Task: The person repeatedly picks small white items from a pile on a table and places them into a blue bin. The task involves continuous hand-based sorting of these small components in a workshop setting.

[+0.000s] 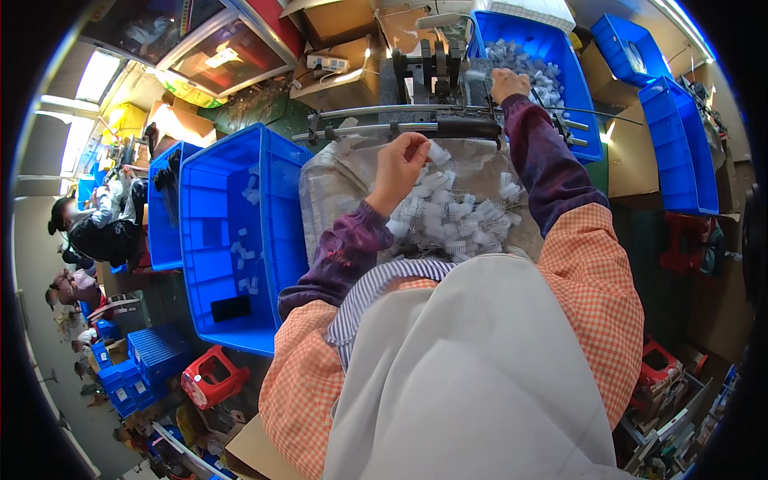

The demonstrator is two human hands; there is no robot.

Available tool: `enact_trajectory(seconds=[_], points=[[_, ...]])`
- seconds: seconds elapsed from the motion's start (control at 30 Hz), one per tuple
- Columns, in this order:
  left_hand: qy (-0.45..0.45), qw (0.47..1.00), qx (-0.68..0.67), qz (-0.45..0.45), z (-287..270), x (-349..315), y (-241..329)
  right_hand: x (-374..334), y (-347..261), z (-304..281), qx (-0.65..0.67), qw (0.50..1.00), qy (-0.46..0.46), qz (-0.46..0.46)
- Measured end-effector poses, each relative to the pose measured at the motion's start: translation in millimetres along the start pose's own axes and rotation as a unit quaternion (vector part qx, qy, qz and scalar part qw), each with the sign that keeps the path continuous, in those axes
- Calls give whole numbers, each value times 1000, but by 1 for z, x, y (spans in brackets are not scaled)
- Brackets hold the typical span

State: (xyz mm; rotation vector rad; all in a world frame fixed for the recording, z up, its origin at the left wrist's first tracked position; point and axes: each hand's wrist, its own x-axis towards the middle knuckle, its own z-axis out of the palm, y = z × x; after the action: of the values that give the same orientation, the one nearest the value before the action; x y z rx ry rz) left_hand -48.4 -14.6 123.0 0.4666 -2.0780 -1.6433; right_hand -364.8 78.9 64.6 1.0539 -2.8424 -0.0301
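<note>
My left hand (398,170) is raised over the near side of a bench machine (432,76). Its thumb and fingers pinch a small white plastic piece (438,154) with ridges. Below it, a heap of similar white pieces (456,216), some with thin wire-like prongs, lies on a greyish cloth (328,188) in front of me. Farther off to the right, my right hand (510,84) is at the machine's right side, beside a blue bin (580,88) of such pieces. Its fingers are curled, and what they hold is blurred.
A metal rod (368,130) crosses between me and the machine. At my left stands a large blue bin (228,320) with a few white pieces and a dark flat object (231,309). Red stools (214,376), cardboard boxes (340,80) and more blue bins (680,148) surround me. People sit far left.
</note>
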Motion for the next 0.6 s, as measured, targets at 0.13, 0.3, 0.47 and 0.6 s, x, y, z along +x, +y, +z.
enact_trajectory(seconds=[0.13,0.3,0.47,0.6], points=[[-11,1000,-26,-4,8,6,2,-15,10,-43,27,980,81,178],[14,997,-71,10,22,21,-9,-86,-33,-64,471,843,-134,-221],[0,999,-22,-26,21,22,-12,-87,-55,-45,528,788,-141,-283],[-67,937,342,31,14,2,-52,-34,-34,2,234,953,177,-76]])
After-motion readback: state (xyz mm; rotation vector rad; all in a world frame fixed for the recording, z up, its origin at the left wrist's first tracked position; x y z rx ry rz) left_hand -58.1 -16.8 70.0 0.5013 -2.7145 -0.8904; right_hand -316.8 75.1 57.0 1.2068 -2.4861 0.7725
